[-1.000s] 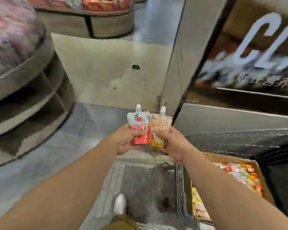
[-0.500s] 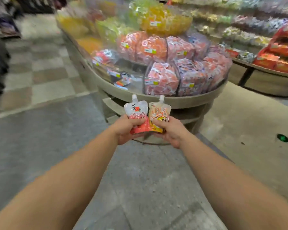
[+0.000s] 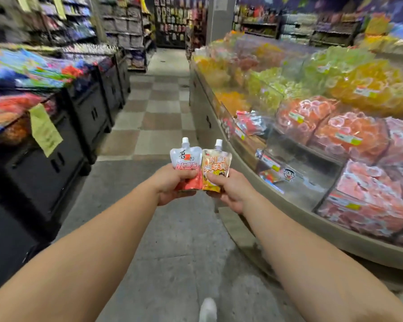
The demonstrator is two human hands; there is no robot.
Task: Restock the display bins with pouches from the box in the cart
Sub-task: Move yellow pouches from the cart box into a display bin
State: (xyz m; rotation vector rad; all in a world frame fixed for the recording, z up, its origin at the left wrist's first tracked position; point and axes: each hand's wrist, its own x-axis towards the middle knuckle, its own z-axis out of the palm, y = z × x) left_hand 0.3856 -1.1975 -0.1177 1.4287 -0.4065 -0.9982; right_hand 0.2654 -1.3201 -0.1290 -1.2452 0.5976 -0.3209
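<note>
Left of the curved display stand (image 3: 289, 231), out over the aisle floor (image 3: 163, 240), both arms are stretched forward with the hands side by side. Left hand (image 3: 172, 184): fingers curled round the lower part of a white-and-red spouted pouch (image 3: 186, 159), thumb across its front; pouch upright, white cap on top. Right hand (image 3: 230, 191): fingers and thumb curled round the bottom of an orange spouted pouch (image 3: 216, 163), also upright, white cap on top. The two pouches touch along their inner edges, red one on the side away from the stand. Both are held clear of the stand, not in any bin. On the stand, clear-walled bins (image 3: 296, 168) sit in tiers: nearest the hands a low front bin holds only a few small packets on its bottom; just behind it a bin with red packets (image 3: 249, 122); to the right, bins heaped with pink and orange cup-shaped packs (image 3: 368, 201); further back, heaps of yellow and green ones (image 3: 358, 75). Contents blurred, labels unreadable. Across the aisle from the stand, dark crates (image 3: 79, 117) carry mixed coloured goods, with a yellow tag (image 3: 44, 131) hanging off one. One white shoe (image 3: 207, 310) shows at the bottom edge.
</note>
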